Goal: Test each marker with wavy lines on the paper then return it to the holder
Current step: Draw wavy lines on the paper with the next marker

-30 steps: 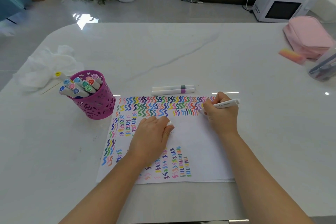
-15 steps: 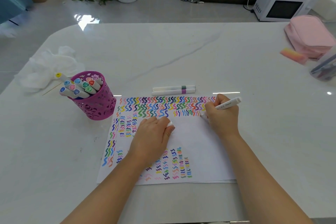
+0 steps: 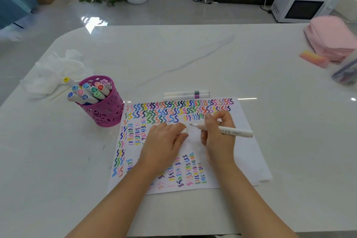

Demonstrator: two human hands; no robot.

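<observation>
On scribbled paper (image 3: 241,141), slim white marker (image 3: 228,130)

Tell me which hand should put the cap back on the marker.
Probably the left hand: a white cap shows at its fingertips, and the marker tip in the right hand points straight at it.

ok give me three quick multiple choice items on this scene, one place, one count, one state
1. Where does the magenta perforated holder stand?
A left of the white paper sheet
B on the sheet
C right of it

2. How many capped white markers lie beyond the sheet?
A one
B two
C four

3. The white marker in the right hand is:
A capped
B uncapped
C in the holder

Answers: 1 A, it stands off the sheet's left edge; 2 B, a pair lies side by side; 3 B, its bare tip shows.
</observation>
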